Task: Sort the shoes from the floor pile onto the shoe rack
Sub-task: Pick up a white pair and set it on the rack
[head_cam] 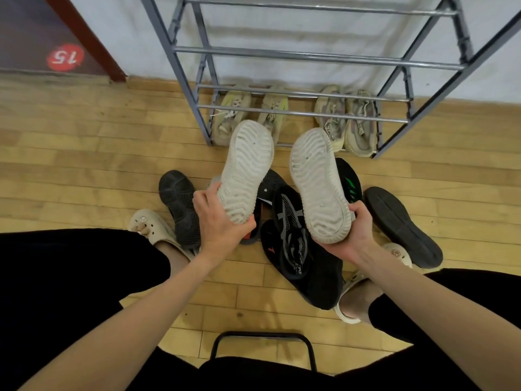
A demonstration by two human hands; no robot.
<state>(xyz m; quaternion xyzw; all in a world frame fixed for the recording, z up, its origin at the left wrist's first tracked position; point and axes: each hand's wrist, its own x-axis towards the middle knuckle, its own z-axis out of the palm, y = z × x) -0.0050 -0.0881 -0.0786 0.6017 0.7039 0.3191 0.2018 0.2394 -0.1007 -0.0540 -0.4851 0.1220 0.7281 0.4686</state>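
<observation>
Left hand (218, 218) gripped the heel end of one white shoe (244, 170), fingers wrapped round its sides, sole turned up toward the camera and toe pointing away from the hand. Right hand (355, 231) held the heel of a second white shoe (320, 184) the same way, sole up, toe away. The two shoes were apart, side by side, both raised above the floor pile.

Beneath and between the hands lay the pile of dark shoes on the wooden floor (84, 165): a black shoe sole-up (180, 207) just left of the left hand, a black laced sneaker (293, 235) between the hands, a black shoe with green marks (349, 179) behind the right-hand shoe, and another black shoe sole-up (403, 227) right of the right hand.

Beyond both hands stood the metal shoe rack (310, 56) against the wall. Its lowest tier carried two beige pairs: one pair (248, 114) ahead of the left hand, the other pair (346, 119) ahead of the right hand. Upper rails visible were bare.
</observation>
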